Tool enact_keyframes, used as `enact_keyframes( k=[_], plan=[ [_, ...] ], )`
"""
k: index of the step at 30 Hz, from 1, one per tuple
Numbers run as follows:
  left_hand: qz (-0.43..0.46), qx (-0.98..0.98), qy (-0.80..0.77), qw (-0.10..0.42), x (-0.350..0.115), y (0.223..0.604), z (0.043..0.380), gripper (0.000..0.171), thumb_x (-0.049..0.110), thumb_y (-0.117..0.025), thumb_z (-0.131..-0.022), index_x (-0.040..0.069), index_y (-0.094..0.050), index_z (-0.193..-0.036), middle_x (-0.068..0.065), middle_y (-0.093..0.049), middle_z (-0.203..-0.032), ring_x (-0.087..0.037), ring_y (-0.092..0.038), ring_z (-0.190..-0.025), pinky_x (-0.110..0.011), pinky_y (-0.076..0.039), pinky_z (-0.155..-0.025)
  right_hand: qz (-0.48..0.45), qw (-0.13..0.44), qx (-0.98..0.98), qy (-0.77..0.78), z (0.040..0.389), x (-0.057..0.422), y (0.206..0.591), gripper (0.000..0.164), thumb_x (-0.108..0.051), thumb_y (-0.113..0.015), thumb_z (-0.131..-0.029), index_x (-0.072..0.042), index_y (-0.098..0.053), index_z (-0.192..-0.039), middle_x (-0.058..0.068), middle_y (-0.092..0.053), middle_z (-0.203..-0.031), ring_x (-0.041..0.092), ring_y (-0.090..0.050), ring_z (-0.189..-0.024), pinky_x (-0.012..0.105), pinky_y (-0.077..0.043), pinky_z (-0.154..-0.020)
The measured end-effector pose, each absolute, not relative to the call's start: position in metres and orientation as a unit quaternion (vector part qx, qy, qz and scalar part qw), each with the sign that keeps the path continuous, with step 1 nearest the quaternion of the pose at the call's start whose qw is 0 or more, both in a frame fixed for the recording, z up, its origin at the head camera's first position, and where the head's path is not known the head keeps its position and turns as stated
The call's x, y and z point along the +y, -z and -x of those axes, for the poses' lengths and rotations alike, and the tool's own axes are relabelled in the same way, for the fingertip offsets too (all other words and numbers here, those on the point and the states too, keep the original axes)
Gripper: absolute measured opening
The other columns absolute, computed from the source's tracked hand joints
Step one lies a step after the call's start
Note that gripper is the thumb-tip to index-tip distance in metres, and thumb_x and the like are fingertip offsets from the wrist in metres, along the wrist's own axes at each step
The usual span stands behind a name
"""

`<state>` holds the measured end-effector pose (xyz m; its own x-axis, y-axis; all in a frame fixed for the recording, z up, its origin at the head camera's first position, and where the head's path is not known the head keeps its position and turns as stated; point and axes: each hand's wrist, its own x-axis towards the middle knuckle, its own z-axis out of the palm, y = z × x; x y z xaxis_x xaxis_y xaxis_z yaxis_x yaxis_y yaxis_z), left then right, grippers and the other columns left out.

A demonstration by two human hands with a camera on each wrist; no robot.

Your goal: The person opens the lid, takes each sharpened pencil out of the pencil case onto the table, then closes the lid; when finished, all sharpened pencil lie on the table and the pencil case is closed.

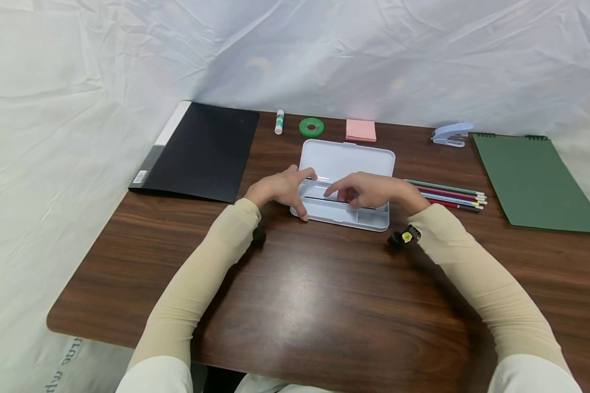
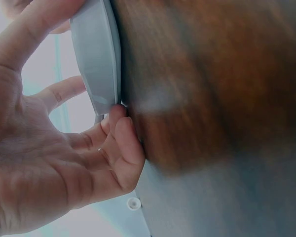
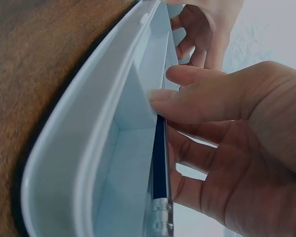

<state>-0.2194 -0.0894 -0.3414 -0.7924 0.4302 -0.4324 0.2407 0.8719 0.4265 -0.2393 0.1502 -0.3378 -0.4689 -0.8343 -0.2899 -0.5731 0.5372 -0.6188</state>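
An open white pencil case (image 1: pixel 324 214) lies on the table with its lid raised at the back. My left hand (image 1: pixel 284 188) grips the left end, thumb at the near edge and fingers spread over the far side. In the left wrist view, fingertips touch the case's (image 2: pixel 96 59) end wall. My right hand (image 1: pixel 373 190) reaches down into the case, index finger stretched toward the left. Between its thumb and fingers it pinches a dark blue pencil (image 3: pixel 160 158) with a metal ferrule, which lies lengthwise along the case. Part of the pencil is hidden by the thumb.
Several pencils (image 1: pixel 452 195) lie right of the case. Behind it are a glue stick (image 1: pixel 279 122), green tape roll (image 1: pixel 305 127), pink sticky notes (image 1: pixel 360 130) and a light blue stapler (image 1: pixel 449 134). A black folder (image 1: pixel 201 153) lies left, a green spiral pad (image 1: pixel 536 183) right.
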Motion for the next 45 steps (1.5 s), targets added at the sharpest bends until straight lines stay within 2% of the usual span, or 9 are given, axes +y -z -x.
enact_keyframes(
  k=[5,15,31,36,45],
  plan=[
    [-0.182,0.929,-0.176,0.268,-0.09,0.342,0.22,0.094,0.034,-0.09,-0.071,0.027,-0.035,-0.147,-0.014,-0.036,-0.138,-0.029,-0.05,-0.116,-0.046,-0.045,-0.101,0.432,0.277,0.83,0.22,0.238,0.151,0.332,0.053,0.011,-0.062,-0.087,-0.008,-0.059,-0.136,0.01,-0.064,-0.104,0.022,-0.056,-0.089,0.039,-0.048,-0.083],
    [-0.176,0.93,-0.177,0.269,-0.089,0.342,0.22,0.094,0.033,-0.091,-0.07,0.028,-0.035,-0.146,-0.013,-0.036,-0.138,-0.029,-0.05,-0.115,-0.046,-0.045,-0.1,0.417,0.263,0.846,0.202,0.236,0.169,0.316,0.051,0.01,-0.058,-0.09,-0.009,-0.06,-0.137,0.01,-0.068,-0.114,0.023,-0.063,-0.102,0.044,-0.05,-0.092],
    [-0.171,0.93,-0.183,0.27,-0.091,0.341,0.22,0.095,0.032,-0.091,-0.07,0.027,-0.035,-0.147,-0.013,-0.036,-0.136,-0.029,-0.048,-0.116,-0.045,-0.044,-0.101,0.381,0.257,0.865,0.2,0.233,0.191,0.304,0.053,0.01,-0.062,-0.089,-0.008,-0.056,-0.139,0.01,-0.067,-0.106,0.023,-0.064,-0.101,0.044,-0.05,-0.091],
    [-0.172,0.93,-0.183,0.269,-0.091,0.34,0.219,0.095,0.032,-0.091,-0.07,0.027,-0.035,-0.147,-0.013,-0.037,-0.136,-0.029,-0.049,-0.115,-0.045,-0.044,-0.101,0.382,0.244,0.869,0.198,0.232,0.199,0.306,0.052,0.009,-0.062,-0.09,-0.009,-0.057,-0.138,0.009,-0.068,-0.106,0.022,-0.064,-0.098,0.041,-0.051,-0.086],
    [-0.177,0.928,-0.185,0.27,-0.089,0.34,0.219,0.095,0.032,-0.091,-0.07,0.026,-0.035,-0.147,-0.013,-0.036,-0.136,-0.029,-0.049,-0.114,-0.044,-0.044,-0.1,0.365,0.24,0.876,0.206,0.224,0.229,0.306,0.053,0.01,-0.062,-0.09,-0.01,-0.057,-0.139,0.01,-0.068,-0.101,0.017,-0.063,-0.073,0.028,-0.052,-0.066]
  ],
)
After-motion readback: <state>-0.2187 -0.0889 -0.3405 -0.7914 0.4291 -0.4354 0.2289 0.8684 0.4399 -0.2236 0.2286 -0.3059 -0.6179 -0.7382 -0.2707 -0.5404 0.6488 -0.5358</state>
